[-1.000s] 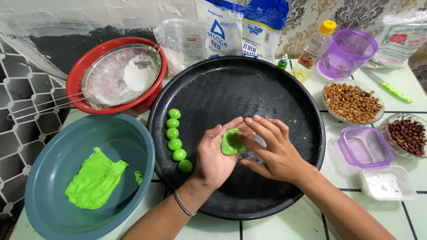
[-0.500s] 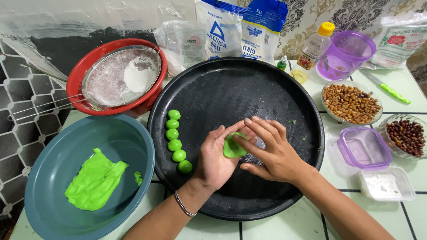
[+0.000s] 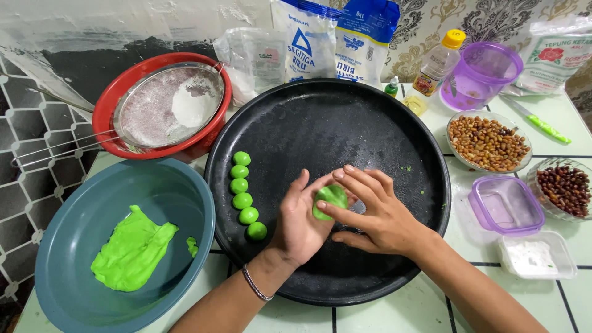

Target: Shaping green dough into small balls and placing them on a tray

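Over the black round tray (image 3: 370,123), the left hand (image 3: 302,222) cups a green dough piece (image 3: 331,198) in its palm while the right hand (image 3: 376,213) presses fingertips on it. Light, even pressure should keep it from tearing; six finished balls (image 3: 243,194) line up alongside.

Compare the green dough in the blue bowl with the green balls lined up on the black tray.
The dough in the blue bowl is one large, flat, irregular slab with a rough, folded surface; the green balls are six small, smooth, rounded pieces. The slab lies off-centre in the blue bowl, with a small scrap beside it; the balls stand in a neat column on the black tray, left of the left hand. Both share the same bright green colour.
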